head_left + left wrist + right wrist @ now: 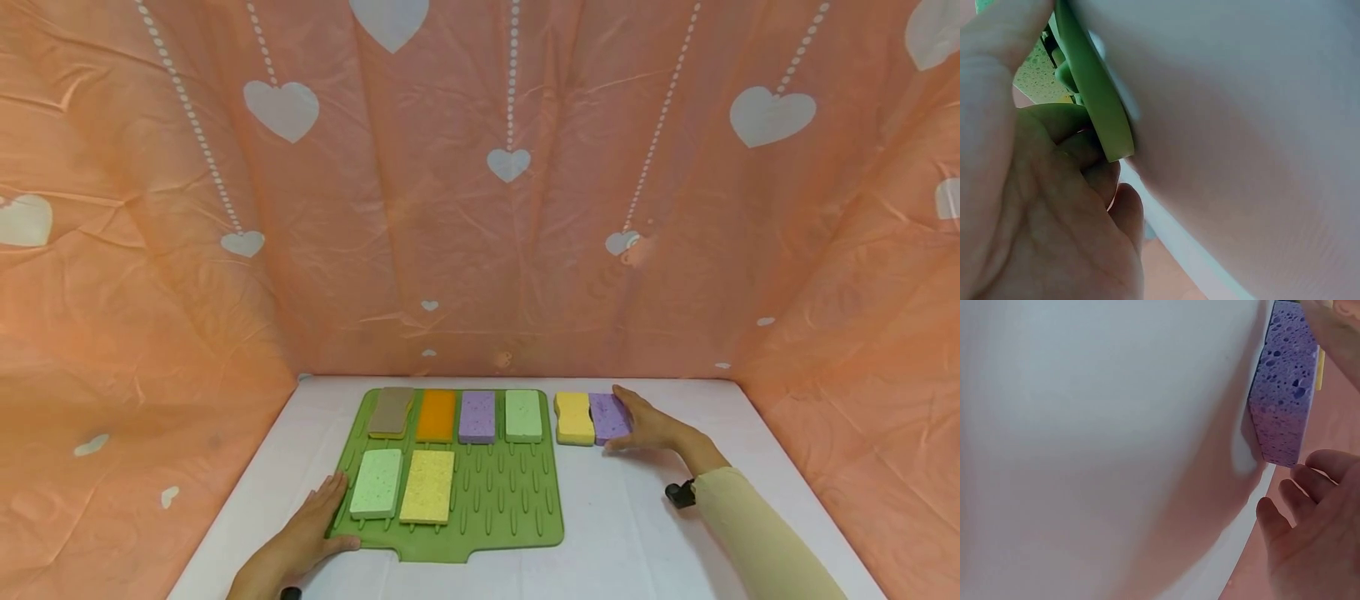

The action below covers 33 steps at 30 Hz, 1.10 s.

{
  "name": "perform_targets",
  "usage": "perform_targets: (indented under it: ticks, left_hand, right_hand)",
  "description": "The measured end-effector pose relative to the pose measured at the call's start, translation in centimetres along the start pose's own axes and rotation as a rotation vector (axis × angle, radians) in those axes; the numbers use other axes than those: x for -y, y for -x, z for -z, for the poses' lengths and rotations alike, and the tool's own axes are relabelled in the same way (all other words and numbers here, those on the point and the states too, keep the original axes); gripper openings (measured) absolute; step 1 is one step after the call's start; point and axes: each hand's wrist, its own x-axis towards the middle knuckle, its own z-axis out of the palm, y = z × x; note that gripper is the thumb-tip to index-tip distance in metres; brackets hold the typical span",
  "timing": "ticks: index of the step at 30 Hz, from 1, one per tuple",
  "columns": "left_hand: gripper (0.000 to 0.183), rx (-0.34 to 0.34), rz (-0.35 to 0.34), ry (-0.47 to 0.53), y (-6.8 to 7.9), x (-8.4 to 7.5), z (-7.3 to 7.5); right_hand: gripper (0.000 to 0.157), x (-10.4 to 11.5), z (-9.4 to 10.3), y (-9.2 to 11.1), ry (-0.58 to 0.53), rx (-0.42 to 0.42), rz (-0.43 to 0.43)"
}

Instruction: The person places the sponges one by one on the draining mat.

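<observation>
My right hand (pixel 656 425) spans a purple sponge (pixel 611 417) lengthwise, holding it with the thumb at its near end and fingers at the far end. Close against that sponge's left side lies a yellow sponge (pixel 574 418) with curved-in sides. In the right wrist view the purple sponge (pixel 1282 387) stands low on the white surface. On the left, my left hand (pixel 303 529) touches the near-left corner of a green ridged mat (pixel 510 525), fingers spread along its left edge, thumb by the front edge. The left wrist view shows the mat's edge (pixel 1100 112) against the fingers.
Along the mat's back row sit a grey-topped sponge (pixel 392 412), an orange sponge (pixel 436 415), a purple sponge (pixel 477 417) and a pale green sponge (pixel 523 415). Another pale green sponge (pixel 377 483) and a speckled yellow sponge (pixel 427 487) lie in front. Peach curtains (pixel 502 275) enclose the table.
</observation>
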Motion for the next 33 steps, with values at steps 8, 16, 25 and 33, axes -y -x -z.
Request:
perform_targets:
  ticks: [8,16,25,33]
  left_hand:
    - [0.119,0.027,0.014,-0.007,-0.3,-0.3,0.2]
    - [0.122,0.010,0.000,-0.089,-0.6,0.6,0.0]
    - [0.122,0.017,0.002,-0.086,-0.6,0.5,0.1]
    - [0.122,0.003,-0.015,-0.108,-0.5,0.6,0.2]
  right_hand:
    - [0.128,-0.1,-0.1,0.3,-0.013,0.013,-0.012]
    - [0.121,-0.6,0.0,0.6,-0.002,0.005,-0.021]
    - [0.119,-1.0,0.0,1.1,-0.003,-0.027,-0.031]
    - [0.124,-1.8,-0.1,1.5,0.003,-0.073,-0.086]
